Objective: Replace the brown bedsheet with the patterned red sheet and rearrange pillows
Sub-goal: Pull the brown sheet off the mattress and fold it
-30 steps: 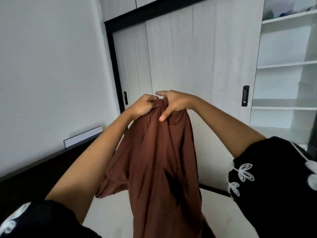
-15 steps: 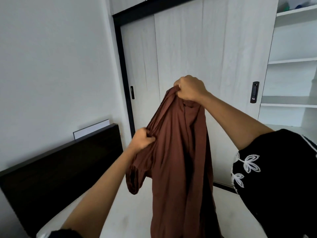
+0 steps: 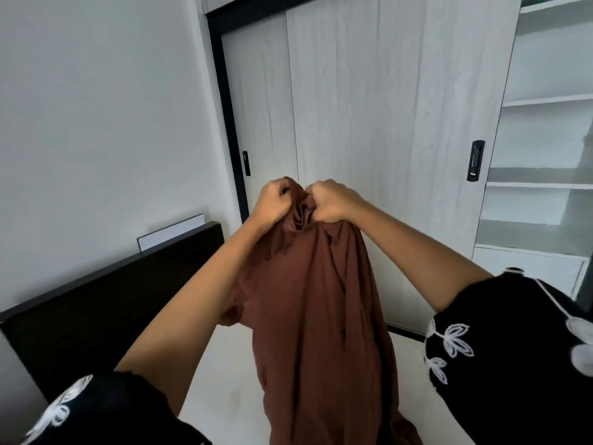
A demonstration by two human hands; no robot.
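Brown bedsheet [image 3: 317,303] held up at chest height before the sliding wardrobe doors [image 3: 385,117], hanging in long folds toward the pale floor [image 3: 221,390]. Left hand [image 3: 272,203] and right hand [image 3: 327,202] side by side, nearly touching, fingers of both curled tight into fists around the gathered top edge. Dark headboard [image 3: 106,303] at left, open white shelves [image 3: 545,175] at right.

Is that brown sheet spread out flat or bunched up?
Bunched up. Both the left hand and right hand grip the brown bedsheet at its gathered top, and the rest hangs down in loose folds.
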